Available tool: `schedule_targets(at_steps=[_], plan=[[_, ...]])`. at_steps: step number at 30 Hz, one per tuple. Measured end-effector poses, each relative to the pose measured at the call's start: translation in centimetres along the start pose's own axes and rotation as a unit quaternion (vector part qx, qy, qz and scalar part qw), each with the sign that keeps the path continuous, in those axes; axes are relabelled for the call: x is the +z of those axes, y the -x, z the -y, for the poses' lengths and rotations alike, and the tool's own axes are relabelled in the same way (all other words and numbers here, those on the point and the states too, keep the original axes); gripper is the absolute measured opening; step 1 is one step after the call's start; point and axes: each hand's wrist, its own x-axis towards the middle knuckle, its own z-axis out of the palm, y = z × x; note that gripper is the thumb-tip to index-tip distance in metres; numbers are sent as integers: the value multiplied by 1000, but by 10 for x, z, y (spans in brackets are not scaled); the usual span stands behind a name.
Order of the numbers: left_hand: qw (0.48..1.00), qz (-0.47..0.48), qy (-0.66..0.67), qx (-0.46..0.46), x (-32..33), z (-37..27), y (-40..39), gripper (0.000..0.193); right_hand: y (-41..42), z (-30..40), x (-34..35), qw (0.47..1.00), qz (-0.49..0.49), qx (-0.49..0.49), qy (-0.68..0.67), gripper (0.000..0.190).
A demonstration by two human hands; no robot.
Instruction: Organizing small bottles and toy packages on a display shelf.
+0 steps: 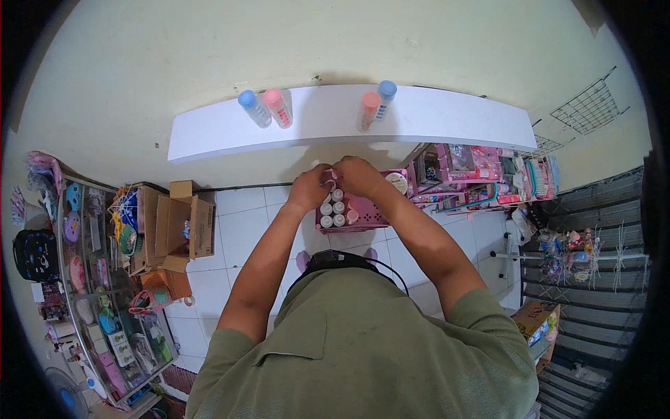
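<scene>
My left hand (312,189) and my right hand (358,176) meet over the far left corner of a pink plastic basket (366,209). Between their fingers is a small pinkish-white item (330,182), mostly hidden, perhaps a bottle. Just below my left hand, several white-capped bottles (332,209) stand upright in the basket's left part. A pink-capped bottle (352,216) stands beside them. At the basket's far right lies a round pale lid or container (397,182), partly behind my right forearm.
On the white wall shelf (324,115) stand clear bottles with blue caps (247,98) and pink caps (272,97). Pink racks of goods (476,173) adjoin the basket on the right. Left are an open cardboard box (201,228) and a glass display case (94,272).
</scene>
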Motion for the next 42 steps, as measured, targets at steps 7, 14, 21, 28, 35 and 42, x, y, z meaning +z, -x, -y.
schedule_targets(at_steps=[7, 14, 21, 28, 35, 42], plan=[[998, 40, 7, 53, 3, 5, -16, 48, 25, -6, -18, 989, -31, 86, -117, 37], [997, 47, -25, 46, 7, -7, -25, 35, 29, -3, -5, 984, -32, 148, -97, 31], [997, 53, -27, 41, 10, -7, -20, 35, 35, -7, -9, 981, -17, 162, -102, 32], [993, 56, -38, 94, 5, -5, -15, 32, 44, -20, -6, 967, -34, 178, -180, 36], [989, 72, -91, 88, 6, -4, -13, 31, 47, -20, 1, 963, -60, 188, -185, 28], [990, 48, -65, 116, 3, -5, -14, 31, 37, -25, 3, 953, -67, 209, -210, 23]])
